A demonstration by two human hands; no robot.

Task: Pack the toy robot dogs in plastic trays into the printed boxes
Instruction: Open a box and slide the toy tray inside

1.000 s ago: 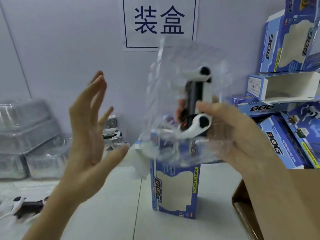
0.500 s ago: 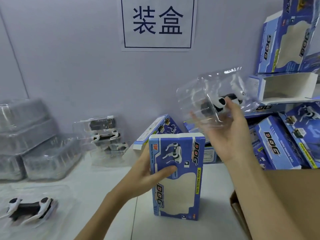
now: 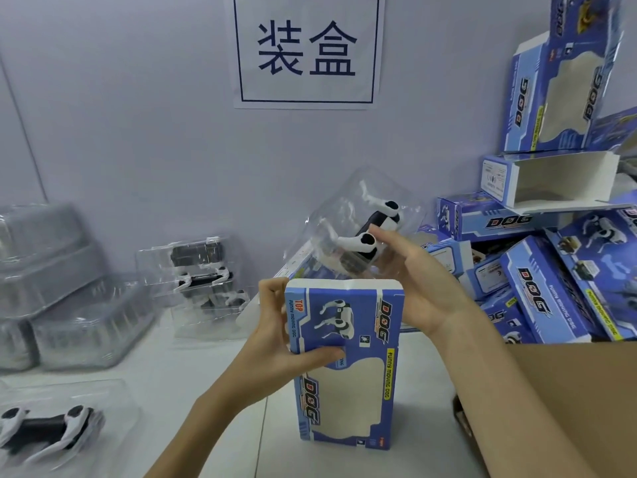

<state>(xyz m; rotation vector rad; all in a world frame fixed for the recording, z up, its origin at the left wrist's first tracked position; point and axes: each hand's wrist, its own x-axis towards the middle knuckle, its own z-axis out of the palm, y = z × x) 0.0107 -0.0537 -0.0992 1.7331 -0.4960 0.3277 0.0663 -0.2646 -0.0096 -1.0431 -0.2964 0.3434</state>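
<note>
A blue printed box (image 3: 348,367) stands upright on the white table, its top end open. My left hand (image 3: 275,339) grips its upper left side, thumb across the front. Just above the opening, my right hand (image 3: 417,284) holds a clear plastic tray (image 3: 331,222) tilted, with a black and white toy robot dog (image 3: 368,236) inside. Another toy dog in a tray (image 3: 44,429) lies at the lower left.
Stacked clear trays (image 3: 65,288) sit at the far left, and trays with dogs (image 3: 200,270) stand behind them by the wall. Several blue boxes (image 3: 551,277) are piled at the right. A cardboard carton (image 3: 565,408) fills the lower right corner.
My left hand came down and took hold of the standing box. My right hand swung the tray right, then brought it down over the box's open top.
</note>
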